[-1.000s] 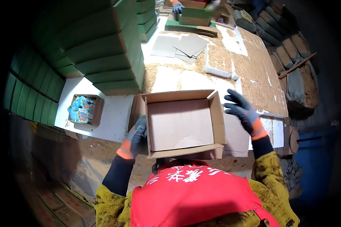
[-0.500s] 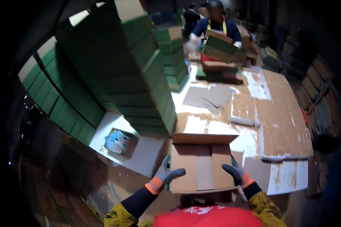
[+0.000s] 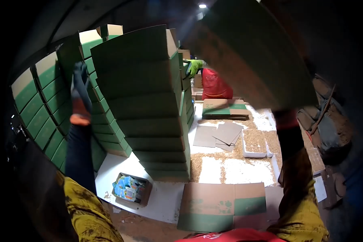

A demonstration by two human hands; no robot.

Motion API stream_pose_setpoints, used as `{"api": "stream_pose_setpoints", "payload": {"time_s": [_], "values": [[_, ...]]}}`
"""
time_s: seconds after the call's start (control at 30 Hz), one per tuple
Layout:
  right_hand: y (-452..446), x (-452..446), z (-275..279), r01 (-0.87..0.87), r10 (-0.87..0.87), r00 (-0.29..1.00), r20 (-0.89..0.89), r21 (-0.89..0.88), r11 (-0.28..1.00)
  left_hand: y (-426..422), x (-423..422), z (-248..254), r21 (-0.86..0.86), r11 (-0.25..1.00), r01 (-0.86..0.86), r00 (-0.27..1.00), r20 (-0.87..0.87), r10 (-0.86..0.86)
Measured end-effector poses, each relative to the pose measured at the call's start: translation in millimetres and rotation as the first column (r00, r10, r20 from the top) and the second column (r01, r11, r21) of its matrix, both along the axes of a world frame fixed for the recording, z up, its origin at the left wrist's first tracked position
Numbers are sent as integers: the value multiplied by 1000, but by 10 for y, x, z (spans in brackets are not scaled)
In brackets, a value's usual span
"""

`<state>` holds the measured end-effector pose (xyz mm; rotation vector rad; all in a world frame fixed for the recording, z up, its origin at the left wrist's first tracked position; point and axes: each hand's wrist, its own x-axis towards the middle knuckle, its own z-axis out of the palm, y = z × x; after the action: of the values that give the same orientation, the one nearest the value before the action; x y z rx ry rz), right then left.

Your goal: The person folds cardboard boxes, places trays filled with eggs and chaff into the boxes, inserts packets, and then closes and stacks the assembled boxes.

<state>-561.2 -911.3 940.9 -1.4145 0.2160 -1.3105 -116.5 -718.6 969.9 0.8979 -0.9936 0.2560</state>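
Observation:
My left hand (image 3: 80,86), in a dark glove with an orange cuff, is raised at the left beside the tall stacks of green boxes. Its fingers are stretched out with nothing in them; whether it touches a box I cannot tell. A cardboard box (image 3: 254,56), dark and blurred, is held up high at the right. My right hand is behind it, so only the cuff (image 3: 287,119) shows and the fingers are hidden. Flat folded cardboard (image 3: 207,203) with green print lies in front of me at the table's near edge.
A tall stack of green boxes (image 3: 145,101) stands at centre left, with more stacks (image 3: 40,109) behind. A small carton of colourful packets (image 3: 129,188) sits on the white surface. Grey sheets (image 3: 205,136) and folded cartons (image 3: 226,108) lie farther back. A co-worker's gloved hand (image 3: 195,66) shows beyond.
The box, held low between both hands before, is now high at the right. My left hand has let go and swung up left. Flat cardboard now shows where the box was.

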Motion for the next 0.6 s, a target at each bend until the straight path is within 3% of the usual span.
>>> {"api": "stream_pose_setpoints", "payload": {"time_s": [0.1, 0.2, 0.23, 0.27, 0.3, 0.33, 0.4, 0.43, 0.47, 0.6], "values": [[-284, 597, 536, 82, -86, 996, -29, -122, 989, -14, 165, 404, 128, 891, 435, 885, -240, -398], [-574, 1109, 833, 150, -169, 983, -76, -210, 966, -328, 500, 258, 77, 873, 482, 830, -361, -426], [-662, 1250, 881, 169, -195, 976, -92, -236, 957, -419, 646, 182, 143, 949, 282, 955, -140, -262], [-736, 1388, 904, 188, -224, 968, -114, -259, 947, -494, 845, 90, 158, 986, 61, 992, 97, -77], [-782, 1486, 930, 201, -247, 959, -136, -280, 938, -569, 1043, -5, 120, 980, -159, 939, 326, 112], [-874, 1619, 943, 216, -276, 946, -167, -310, 926, -631, 1195, -80, 31, 934, -357, 799, 528, 288], [-1015, 1870, 864, 229, -330, 912, -243, -367, 901, -633, 1084, -111, 71, 959, -276, 883, 413, 224], [-1100, 1999, 805, 225, -349, 895, -278, -395, 891, -535, 691, -44, 141, 990, 26, 998, 59, -35], [-1167, 2114, 743, 217, -367, 875, -315, -422, 880, -480, 483, -17, 95, 940, 327, 908, -308, -285], [-1505, 2571, 553, 155, -388, 823, -415, -493, 856, -482, 621, -131, 153, 967, 205, 969, -168, -179]]}}
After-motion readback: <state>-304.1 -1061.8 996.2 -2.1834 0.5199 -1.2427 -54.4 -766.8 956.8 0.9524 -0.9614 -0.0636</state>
